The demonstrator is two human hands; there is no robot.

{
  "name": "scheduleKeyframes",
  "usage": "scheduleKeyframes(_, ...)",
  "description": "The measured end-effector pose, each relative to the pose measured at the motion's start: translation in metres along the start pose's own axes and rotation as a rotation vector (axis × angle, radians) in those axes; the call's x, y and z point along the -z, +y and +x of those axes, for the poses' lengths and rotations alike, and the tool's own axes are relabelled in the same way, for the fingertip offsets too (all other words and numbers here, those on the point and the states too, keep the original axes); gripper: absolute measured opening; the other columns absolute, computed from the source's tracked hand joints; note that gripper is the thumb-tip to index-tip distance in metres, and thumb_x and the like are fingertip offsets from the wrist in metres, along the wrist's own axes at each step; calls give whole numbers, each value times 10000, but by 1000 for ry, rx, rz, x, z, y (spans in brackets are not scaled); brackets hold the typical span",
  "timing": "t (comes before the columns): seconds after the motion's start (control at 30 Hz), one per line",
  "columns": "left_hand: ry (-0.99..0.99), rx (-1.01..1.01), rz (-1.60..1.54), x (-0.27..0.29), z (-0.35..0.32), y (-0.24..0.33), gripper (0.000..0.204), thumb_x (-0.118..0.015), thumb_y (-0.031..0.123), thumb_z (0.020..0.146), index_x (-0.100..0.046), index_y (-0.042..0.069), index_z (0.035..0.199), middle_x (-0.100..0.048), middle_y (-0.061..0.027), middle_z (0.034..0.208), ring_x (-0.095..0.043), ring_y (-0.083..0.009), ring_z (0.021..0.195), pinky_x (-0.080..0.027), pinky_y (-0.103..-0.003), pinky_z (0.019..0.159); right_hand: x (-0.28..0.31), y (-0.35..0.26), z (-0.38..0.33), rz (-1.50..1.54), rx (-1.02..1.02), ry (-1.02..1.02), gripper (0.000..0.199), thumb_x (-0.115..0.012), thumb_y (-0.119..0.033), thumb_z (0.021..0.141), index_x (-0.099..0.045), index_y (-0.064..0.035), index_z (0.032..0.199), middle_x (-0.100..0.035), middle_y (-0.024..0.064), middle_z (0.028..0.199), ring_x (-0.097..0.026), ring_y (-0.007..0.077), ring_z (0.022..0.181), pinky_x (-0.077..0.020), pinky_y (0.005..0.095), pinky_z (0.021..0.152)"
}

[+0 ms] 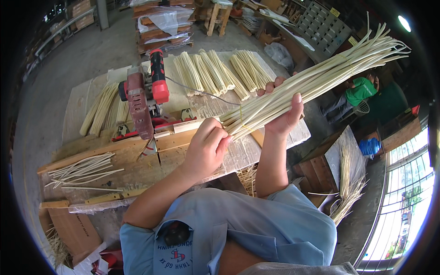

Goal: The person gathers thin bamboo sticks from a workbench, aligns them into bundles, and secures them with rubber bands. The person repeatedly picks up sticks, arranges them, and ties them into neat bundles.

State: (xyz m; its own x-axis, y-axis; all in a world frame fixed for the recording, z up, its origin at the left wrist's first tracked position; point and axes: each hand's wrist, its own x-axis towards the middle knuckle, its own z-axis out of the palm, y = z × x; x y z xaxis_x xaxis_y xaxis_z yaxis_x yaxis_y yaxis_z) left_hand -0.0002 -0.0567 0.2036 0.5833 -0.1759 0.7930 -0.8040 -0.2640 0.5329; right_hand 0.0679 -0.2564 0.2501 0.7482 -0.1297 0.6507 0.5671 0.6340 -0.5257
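The person wore a light blue short-sleeved shirt (256, 229) with a collar and a chest patch printed in red; both forearms were bare, the hands ungloved and without rings.

floor: grey concrete (87, 55) | windows (408, 183): bright daylight | wooden workbench (137, 160)

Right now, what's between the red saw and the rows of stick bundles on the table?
In the head view, only bare tabletop and a thin grey cord lie between the saw and the bundles.
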Motion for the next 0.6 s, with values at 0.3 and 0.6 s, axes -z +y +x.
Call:
scheduleKeyframes(0.3, 14, 186, -112, 34, 1, -21, 672, -883, 260, 775, -538, 5, 1291, -580, -123, 1175, -608, -238, 1093, -533, -357, 922, -10, 15, -19, -41, -9, -226, 839, -790, -278, 844, -312, -136, 1520, -547, 147, 1134, -615, 288, 978, -551, 498, 848)
scheduleKeyframes(0.6, -58, -170, -351, 35, 120, 52, 1038, -947, 498, 602, -502, -23, 1381, -631, -218, 1209, -642, -364, 1107, -505, -427, 968, -13, 30, -74, -477, -99, -465, 801, -836, -361, 791, -459, 12, 1392, -593, 160, 1242, -626, 261, 1081, -527, 434, 917)
